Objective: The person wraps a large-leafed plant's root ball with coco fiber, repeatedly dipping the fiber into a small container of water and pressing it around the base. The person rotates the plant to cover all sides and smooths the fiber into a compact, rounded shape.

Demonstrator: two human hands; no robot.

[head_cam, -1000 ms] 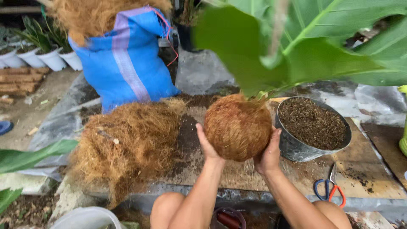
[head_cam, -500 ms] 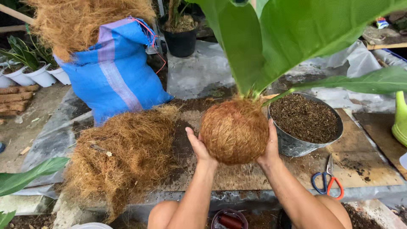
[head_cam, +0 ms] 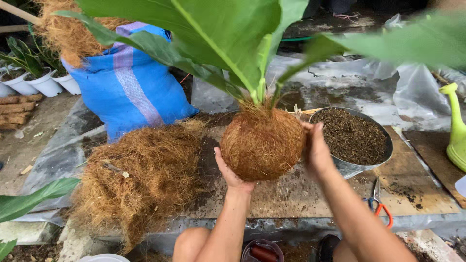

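I hold a round ball wrapped in brown coconut fibre [head_cam: 262, 143] above a wooden board [head_cam: 310, 194]. A plant with large green leaves [head_cam: 228, 43] grows out of the ball's top. My left hand [head_cam: 230, 172] cups the ball from below on its left side. My right hand [head_cam: 316, 150] presses against the ball's right side. A loose heap of the same brown fibre [head_cam: 138, 177] lies on the ground to the left of the ball.
A metal bowl of dark soil [head_cam: 357, 140] stands right of the ball. Orange-handled scissors [head_cam: 379, 206] lie on the board. A blue sack [head_cam: 128, 85] stuffed with fibre stands behind. White potted plants [head_cam: 43, 82] sit far left, a green watering can [head_cam: 456, 131] far right.
The ball and plant have been lifted and tilted slightly; my left hand has slid lower under the ball and my right hand has shifted higher on its right side. The view has moved closer.
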